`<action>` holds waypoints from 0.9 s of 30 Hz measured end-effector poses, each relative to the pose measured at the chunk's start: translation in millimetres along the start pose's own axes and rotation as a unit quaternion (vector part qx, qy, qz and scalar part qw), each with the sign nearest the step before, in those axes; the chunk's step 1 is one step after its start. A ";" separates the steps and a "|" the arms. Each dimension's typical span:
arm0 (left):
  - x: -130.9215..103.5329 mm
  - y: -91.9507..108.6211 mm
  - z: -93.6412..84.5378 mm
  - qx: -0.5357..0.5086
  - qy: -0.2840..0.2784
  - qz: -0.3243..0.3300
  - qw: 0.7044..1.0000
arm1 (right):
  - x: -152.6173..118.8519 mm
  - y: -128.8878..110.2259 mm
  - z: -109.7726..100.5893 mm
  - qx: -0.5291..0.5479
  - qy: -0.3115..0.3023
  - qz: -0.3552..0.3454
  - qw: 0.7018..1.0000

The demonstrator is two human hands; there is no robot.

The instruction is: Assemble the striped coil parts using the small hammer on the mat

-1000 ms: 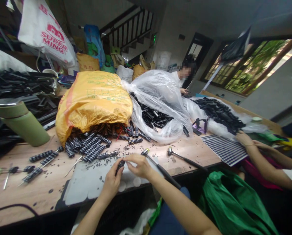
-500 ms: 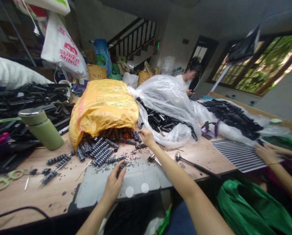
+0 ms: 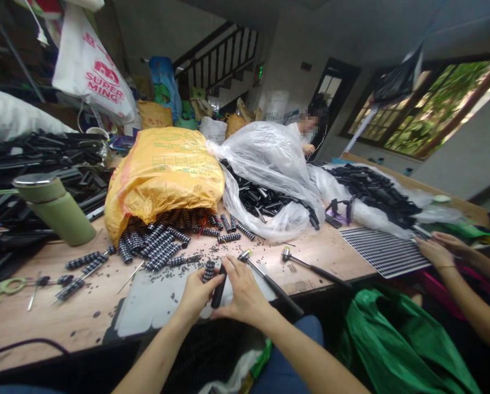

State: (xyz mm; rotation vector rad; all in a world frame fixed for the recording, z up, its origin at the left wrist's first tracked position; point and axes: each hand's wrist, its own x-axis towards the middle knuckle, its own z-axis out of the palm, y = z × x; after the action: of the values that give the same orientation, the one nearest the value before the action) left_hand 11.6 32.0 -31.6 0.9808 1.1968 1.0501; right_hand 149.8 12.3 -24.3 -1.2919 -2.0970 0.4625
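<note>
My left hand [image 3: 196, 295] is closed around a short black-and-white checked roll [image 3: 208, 270], its top end showing above the fingers. Close beside it, my right hand [image 3: 245, 290] grips a smooth black tube [image 3: 219, 289], held upright between thumb and fingers. Both hands are over the grey board [image 3: 146, 301] at the table's front edge. Just beyond them lies a pile of checked rolls [image 3: 158, 246], spilling from a yellow sack [image 3: 166, 169]. Small black bits are scattered around the pile. A hammer [image 3: 275, 287] lies just right of my right hand.
A second hammer [image 3: 314, 268] lies further right. Behind it, a clear plastic bag [image 3: 269, 153] holds black tubes. A green flask [image 3: 56, 210] and scissors [image 3: 6, 290] are at left. At right, a co-worker's hands [image 3: 437, 254] are at a checked sheet [image 3: 384, 249].
My right hand has come back from beside the pile to my left hand and now holds the black tube upright. My left hand keeps the checked roll. The view has shifted slightly.
</note>
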 end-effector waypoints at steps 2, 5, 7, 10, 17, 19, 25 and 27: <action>-1.9 -0.3 2.9 -0.008 -0.016 0.015 1.000 | -5.3 -2.0 5.1 -0.046 0.010 -0.020 0.999; -5.4 2.8 3.4 -0.083 -0.036 0.015 0.996 | -9.1 2.6 6.2 -0.028 0.025 -0.047 0.998; -6.9 5.4 2.8 -0.151 -0.051 0.001 0.987 | -9.5 5.6 1.3 0.021 0.038 -0.050 0.998; -8.3 7.6 4.5 -0.210 -0.064 -0.029 0.975 | -7.6 4.5 -8.4 0.094 0.043 -0.065 0.993; -16.0 12.3 20.2 -0.236 -0.070 -0.068 0.967 | -0.1 2.3 -8.6 0.128 0.011 -0.158 0.979; -17.6 14.6 22.3 -0.219 -0.075 -0.064 0.971 | -0.5 5.2 -6.4 0.126 0.003 -0.158 0.979; -15.0 16.9 24.2 -0.167 -0.074 -0.062 0.981 | -5.5 7.0 -1.8 0.109 0.014 -0.080 0.991; -12.8 15.2 24.3 -0.162 -0.077 -0.076 0.981 | -7.3 6.1 -0.8 0.109 0.006 -0.042 0.993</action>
State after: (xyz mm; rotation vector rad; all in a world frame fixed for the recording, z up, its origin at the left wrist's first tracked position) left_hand 33.4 22.2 -11.1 0.6910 0.9232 0.9900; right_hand 156.8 8.6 -29.7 -1.0748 -2.0189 0.6247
